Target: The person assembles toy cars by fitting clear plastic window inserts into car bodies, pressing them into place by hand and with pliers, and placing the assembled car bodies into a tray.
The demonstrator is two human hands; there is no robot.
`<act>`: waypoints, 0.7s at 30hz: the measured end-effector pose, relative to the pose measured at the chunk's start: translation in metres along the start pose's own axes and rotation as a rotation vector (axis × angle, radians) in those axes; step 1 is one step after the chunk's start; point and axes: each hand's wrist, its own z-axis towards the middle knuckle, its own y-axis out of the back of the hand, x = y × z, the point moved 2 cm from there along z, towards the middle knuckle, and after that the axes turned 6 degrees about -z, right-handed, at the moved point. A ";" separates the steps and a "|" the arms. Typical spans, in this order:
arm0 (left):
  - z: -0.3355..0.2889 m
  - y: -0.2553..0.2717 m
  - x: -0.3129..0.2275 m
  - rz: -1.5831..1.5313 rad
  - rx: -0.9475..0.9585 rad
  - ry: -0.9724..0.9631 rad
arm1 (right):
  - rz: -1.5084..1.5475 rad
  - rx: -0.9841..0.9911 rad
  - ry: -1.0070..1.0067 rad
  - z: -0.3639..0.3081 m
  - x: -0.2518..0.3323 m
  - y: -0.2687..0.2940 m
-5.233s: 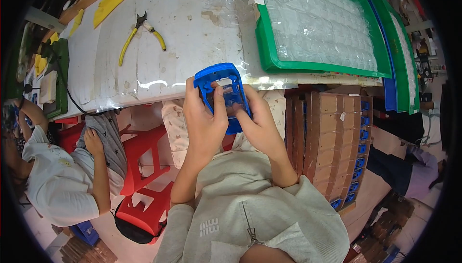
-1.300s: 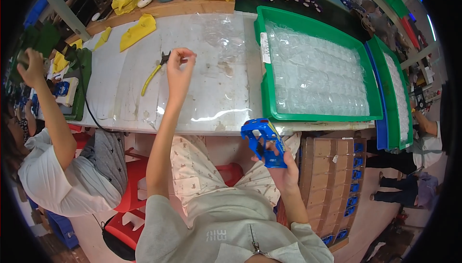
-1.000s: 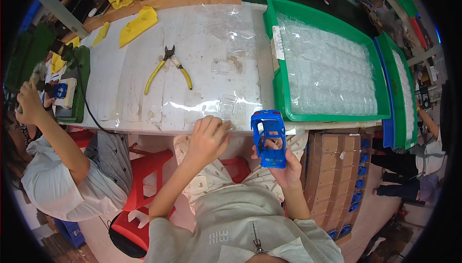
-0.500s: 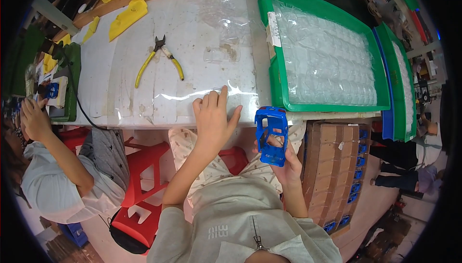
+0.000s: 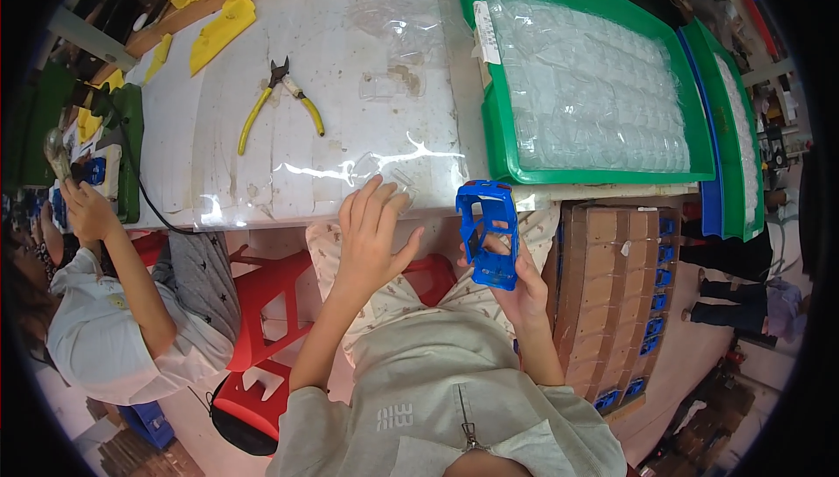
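A blue plastic toy car body shell [image 5: 489, 237] with open window gaps is upright in my right hand [image 5: 527, 289], just off the table's front edge. The fingers hold its lower end and right side; some are hidden behind it. My left hand [image 5: 371, 237] is over the table's front edge with its fingers stretched out and thumb apart, holding nothing. Beyond its fingertips, a small clear plastic piece [image 5: 402, 182] lies faintly visible among glare on the clear sheet covering the white table [image 5: 332, 141].
Yellow-handled cutting pliers [image 5: 281, 101] lie mid-table. At right, a green tray [image 5: 500, 141] holds rows of clear plastic parts. Brown cartons [image 5: 594, 293] with blue shells stand below it. Yellow cloth [image 5: 223, 33] lies far left. A co-worker's hand [image 5: 90, 215] is at the left.
My left hand has drawn back slightly from the table and to the left, its index finger less extended. My right hand keeps hold of the blue shell. The co-worker's hand has shifted.
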 end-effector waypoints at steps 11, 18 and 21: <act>-0.055 -0.015 -0.013 -0.217 0.289 -0.260 | -0.050 -0.009 -0.006 0.000 -0.004 0.003; -0.034 0.005 -0.013 -0.082 -0.010 -0.367 | -0.071 0.003 0.030 -0.004 0.000 0.002; -0.063 -0.028 -0.002 -0.091 0.262 -0.392 | -0.086 0.000 0.045 -0.002 0.001 0.002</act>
